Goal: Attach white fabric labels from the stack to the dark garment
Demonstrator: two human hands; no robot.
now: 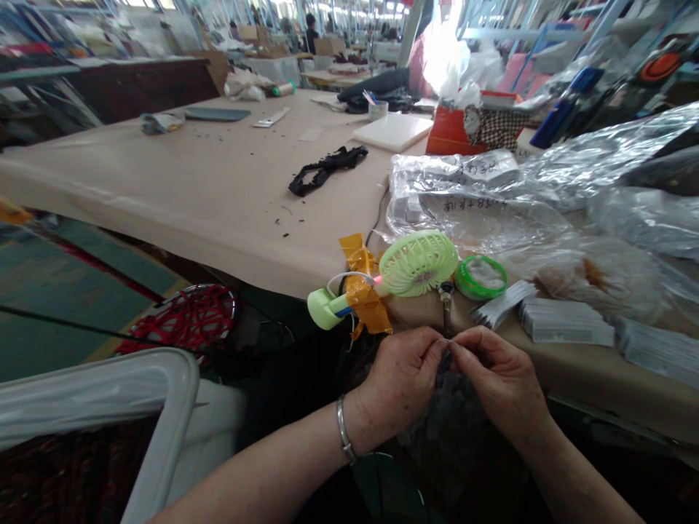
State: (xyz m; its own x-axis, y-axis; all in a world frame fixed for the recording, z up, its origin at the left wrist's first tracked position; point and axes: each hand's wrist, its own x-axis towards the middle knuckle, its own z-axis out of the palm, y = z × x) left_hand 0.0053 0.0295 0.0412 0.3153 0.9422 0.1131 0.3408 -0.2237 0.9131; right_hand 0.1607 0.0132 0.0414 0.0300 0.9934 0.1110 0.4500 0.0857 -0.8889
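My left hand (401, 375) and my right hand (499, 378) meet fingertip to fingertip at the table's front edge. Both are closed in a pinch around something too small to make out, with a pale speck showing between the fingertips. Just beyond them stands a thin metal post (446, 302). A light green fan (419, 263) lies at the edge, bound with orange tape (367, 295). Right of the post is a green round dish (480, 278) with white material inside. Stacks of pale labels (565, 321) lie beyond my right hand.
Clear plastic bags (470, 193) cover the table's right side. A black strip of cloth (328, 169), a white board (394, 131) and a red box (451, 129) are farther back. A white bin (183, 393) with dark red items stands lower left, near a red round basket (188, 316).
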